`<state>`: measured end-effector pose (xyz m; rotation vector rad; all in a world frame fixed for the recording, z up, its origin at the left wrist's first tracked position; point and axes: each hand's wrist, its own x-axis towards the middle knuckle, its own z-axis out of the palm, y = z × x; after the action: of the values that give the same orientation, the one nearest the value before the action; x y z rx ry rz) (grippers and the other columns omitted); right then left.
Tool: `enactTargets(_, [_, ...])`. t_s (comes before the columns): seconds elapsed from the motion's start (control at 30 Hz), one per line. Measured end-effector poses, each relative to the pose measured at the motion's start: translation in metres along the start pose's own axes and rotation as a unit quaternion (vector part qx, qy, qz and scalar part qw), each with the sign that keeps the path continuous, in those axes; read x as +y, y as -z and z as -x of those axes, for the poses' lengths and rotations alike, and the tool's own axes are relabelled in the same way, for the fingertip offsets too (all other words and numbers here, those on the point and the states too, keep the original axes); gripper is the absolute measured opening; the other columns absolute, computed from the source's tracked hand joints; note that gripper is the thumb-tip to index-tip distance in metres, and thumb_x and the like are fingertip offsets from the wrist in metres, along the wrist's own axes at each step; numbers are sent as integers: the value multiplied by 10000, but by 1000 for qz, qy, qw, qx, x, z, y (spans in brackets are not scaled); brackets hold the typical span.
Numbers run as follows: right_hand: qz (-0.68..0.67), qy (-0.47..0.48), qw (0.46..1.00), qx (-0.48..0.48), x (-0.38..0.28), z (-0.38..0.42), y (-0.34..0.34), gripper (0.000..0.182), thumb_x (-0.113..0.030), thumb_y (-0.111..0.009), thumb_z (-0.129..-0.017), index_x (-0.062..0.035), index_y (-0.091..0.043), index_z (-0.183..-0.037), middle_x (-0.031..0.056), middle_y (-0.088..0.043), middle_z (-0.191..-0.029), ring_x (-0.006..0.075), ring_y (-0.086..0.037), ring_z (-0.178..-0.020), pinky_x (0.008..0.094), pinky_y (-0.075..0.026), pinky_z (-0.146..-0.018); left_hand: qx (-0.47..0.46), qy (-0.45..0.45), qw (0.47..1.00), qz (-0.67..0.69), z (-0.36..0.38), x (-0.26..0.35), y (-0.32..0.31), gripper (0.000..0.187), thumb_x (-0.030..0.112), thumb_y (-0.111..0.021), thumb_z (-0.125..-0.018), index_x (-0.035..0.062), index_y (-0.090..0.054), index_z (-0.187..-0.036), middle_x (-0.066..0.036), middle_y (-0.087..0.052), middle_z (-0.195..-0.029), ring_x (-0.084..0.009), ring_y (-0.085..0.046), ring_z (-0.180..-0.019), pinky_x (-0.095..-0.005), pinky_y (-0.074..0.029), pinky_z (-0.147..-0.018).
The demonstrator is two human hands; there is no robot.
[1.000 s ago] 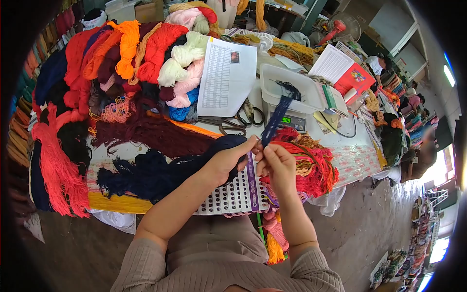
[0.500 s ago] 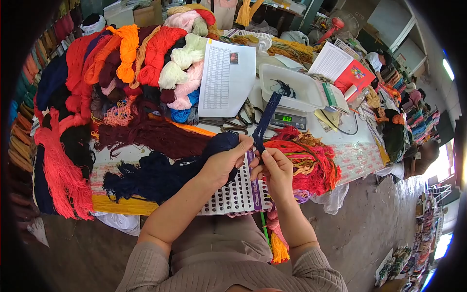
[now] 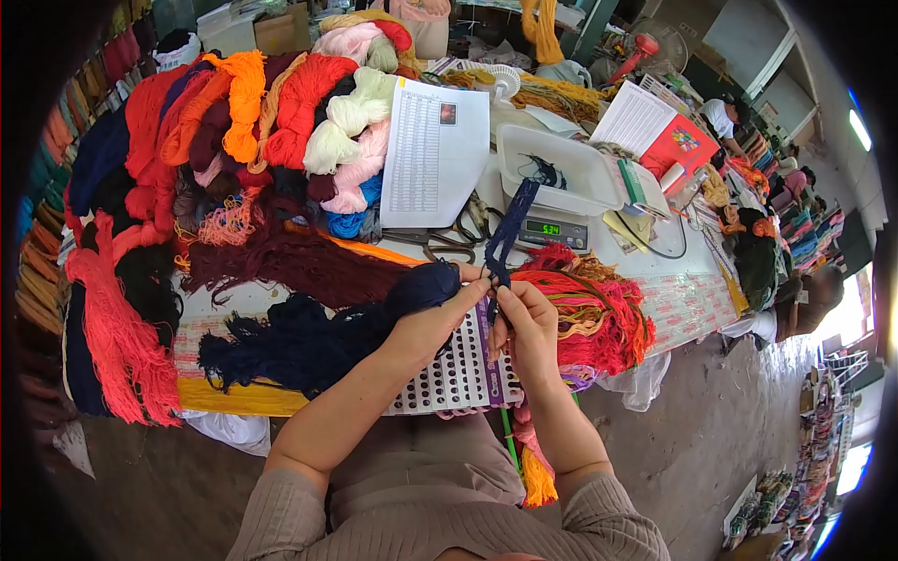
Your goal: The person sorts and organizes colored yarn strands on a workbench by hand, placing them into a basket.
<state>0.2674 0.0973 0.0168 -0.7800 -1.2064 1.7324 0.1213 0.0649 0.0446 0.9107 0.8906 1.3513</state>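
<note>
Navy yarn stretches from the clear plastic box down to my two hands. My left hand is closed, thumb and fingers pinching the yarn near its lower end, with a thick navy skein running from beside that hand across the table. My right hand pinches the same strands just to the right, fingertips almost touching the left ones. Beneath both hands lies a white card with rows of holes and a purple strip. The box rests on a digital scale with a lit green display.
Scissors and a printed sheet lie beyond my hands. Orange, red, white and pink skeins are heaped at the left, maroon yarn nearer. Red mixed yarn sits at my right. Another person is at the far right.
My left fingers have shifted slightly right and down, closer to my right hand. The scale display has dropped from about 6.32 to 5.34. Yellow yarn in the background has moved right.
</note>
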Motion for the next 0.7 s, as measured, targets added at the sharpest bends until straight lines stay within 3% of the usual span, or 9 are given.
enactTargets(0.2, [-1, 8, 999, 40, -3, 2, -1, 135, -141, -478, -920, -16, -528, -917, 55, -502, -511, 121, -460, -344, 218, -378, -337, 35, 4, 999, -33, -5, -19, 10, 183, 168, -517, -902, -8, -558, -932, 6, -520, -573, -41, -425, -443, -176, -335, -441])
enactTargets(0.27, [-57, 16, 996, 69, -3, 1, -2, 129, -144, -487, -915, -24, -518, -880, 53, -525, -558, 123, -469, -353, 218, -388, -347, -50, 58, 984, 163, -3, -16, 13, 172, 167, -522, -889, 7, -567, -936, 17, -493, -582, -28, -360, -432, -175, -299, -440])
enactTargets(0.33, [-110, 38, 985, 124, -14, -1, -3, 173, -188, -471, -925, -42, -507, -841, 44, -525, -590, 106, -442, -358, 207, -366, -352, -76, 89, 960, 253, 1, -10, 17, 169, 170, -521, -884, 20, -571, -945, 12, -491, -607, -26, -351, -424, -180, -292, -431])
enactTargets(0.37, [-186, 23, 980, 73, -10, -5, 27, 166, -214, -474, -924, -90, -499, -816, 50, -558, -711, 77, -378, -378, 200, -303, -360, -96, 122, 950, 272, 5, -4, 23, 170, 169, -529, -878, 14, -574, -932, 7, -486, -615, -32, -348, -413, -186, -278, -421])
enactTargets(0.43, [-317, 22, 948, -3, -44, -9, 50, 222, -272, -444, -932, -95, -507, -814, -35, -420, -618, 54, -294, -375, 202, -253, -391, -130, 176, 943, 250, 17, 5, 45, 166, 173, -547, -870, 10, -576, -888, 12, -482, -609, -39, -338, -397, -186, -271, -414])
enactTargets(0.47, [-303, 54, 950, 55, -60, -15, 68, 218, -270, -444, -933, -98, -514, -821, -46, -399, -597, 48, -277, -372, 200, -245, -393, -105, 169, 959, 202, 24, 11, 58, 162, 173, -569, -856, 11, -578, -852, 19, -473, -602, -40, -330, -388, -192, -255, -398])
enactTargets(0.53, [-293, 119, 947, 61, -88, -25, 119, 197, -239, -425, -946, -90, -524, -865, -41, -400, -622, 49, -293, -420, 201, -270, -405, -21, 150, 976, 156, 33, 24, 99, 142, 181, -587, -847, 41, -563, -840, 45, -433, -587, -24, -312, -389, -196, -222, -376])
enactTargets(0.57, [-309, 136, 939, 66, -102, -34, 156, 180, -215, -431, -949, -78, -522, -875, -36, -404, -638, 48, -313, -458, 201, -281, -414, -10, 119, 971, 206, 40, 34, 124, 137, 184, -580, -849, 59, -537, -886, 57, -404, -595, -17, -295, -395, -189, -226, -379])
enactTargets(0.7, [-197, 204, 941, 184, -148, -49, 292, 162, -221, -506, -917, -64, -546, -924, 10, -557, -720, 93, -525, -631, 205, -450, -556, 135, 5, 959, 250, 66, 83, 242, 105, 133, -447, -920, 55, -496, -971, 55, -338, -602, -29, -275, -423, -186, -254, -412])
